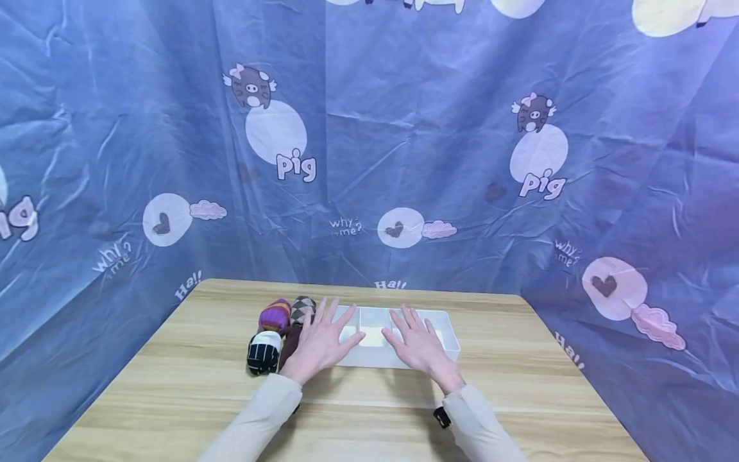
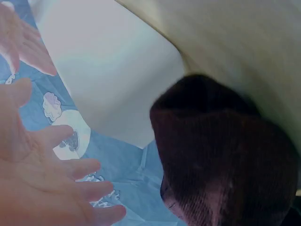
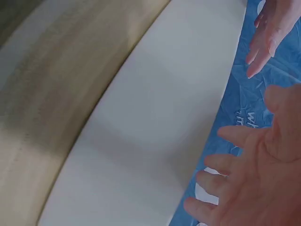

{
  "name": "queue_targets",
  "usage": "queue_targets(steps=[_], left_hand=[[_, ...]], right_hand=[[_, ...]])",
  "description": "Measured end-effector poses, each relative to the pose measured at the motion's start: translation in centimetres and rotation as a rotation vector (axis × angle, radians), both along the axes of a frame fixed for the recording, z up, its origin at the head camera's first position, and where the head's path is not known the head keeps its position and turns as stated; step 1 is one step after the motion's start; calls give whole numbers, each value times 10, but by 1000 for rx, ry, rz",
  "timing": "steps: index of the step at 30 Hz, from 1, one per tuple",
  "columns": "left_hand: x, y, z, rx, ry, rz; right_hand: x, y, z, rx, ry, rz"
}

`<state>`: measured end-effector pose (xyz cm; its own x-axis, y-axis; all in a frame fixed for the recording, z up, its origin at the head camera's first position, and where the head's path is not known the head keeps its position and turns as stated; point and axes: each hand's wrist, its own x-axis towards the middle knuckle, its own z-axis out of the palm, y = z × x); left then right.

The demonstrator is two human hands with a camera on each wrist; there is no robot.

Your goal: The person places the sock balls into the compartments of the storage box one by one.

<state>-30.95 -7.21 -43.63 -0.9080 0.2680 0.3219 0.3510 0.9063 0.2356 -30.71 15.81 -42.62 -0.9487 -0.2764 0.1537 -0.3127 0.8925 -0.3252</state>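
A white divided box (image 1: 369,357) stands on the table, with both hands held over it. My left hand (image 1: 321,341) spreads its fingers above the box's left part, holding nothing. Over the right part, my right hand (image 1: 420,345) is likewise spread and bare. Beside the left hand lies a bundle of rolled socks: a purple and orange striped sock (image 1: 275,316), a checked sock (image 1: 303,308), a black and white sock (image 1: 263,353) and a dark brown sock (image 1: 290,342), partly hidden by the hand. In the left wrist view the brown sock (image 2: 225,160) looms large near the box wall (image 2: 113,70).
The wooden table (image 1: 173,385) reaches back to a blue patterned cloth (image 1: 369,147) that hangs behind and at both sides. A small black object (image 1: 442,417) shows at the right cuff.
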Motion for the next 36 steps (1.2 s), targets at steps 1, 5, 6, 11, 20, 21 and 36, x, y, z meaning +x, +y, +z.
queue_targets(steps=[1,5,6,11,20,21,36], left_hand=[[0,0,1,7,-9,-4],[1,-2,5,75,-26,-20],[1,-3,6,102,-37,-21],[0,-11,11,231,-45,-43],[1,-33,14,406,-45,-51],[2,-36,14,433,-52,-51],[13,-106,7,638,-80,-120]], right_hand=[[0,1,0,-17,5,2],[1,6,-1,-147,54,29],[1,7,0,-184,64,33],[2,16,3,-386,85,26],[7,41,1,-628,51,-50],[7,44,2,-628,58,-59],[23,86,-6,-710,-71,-160]])
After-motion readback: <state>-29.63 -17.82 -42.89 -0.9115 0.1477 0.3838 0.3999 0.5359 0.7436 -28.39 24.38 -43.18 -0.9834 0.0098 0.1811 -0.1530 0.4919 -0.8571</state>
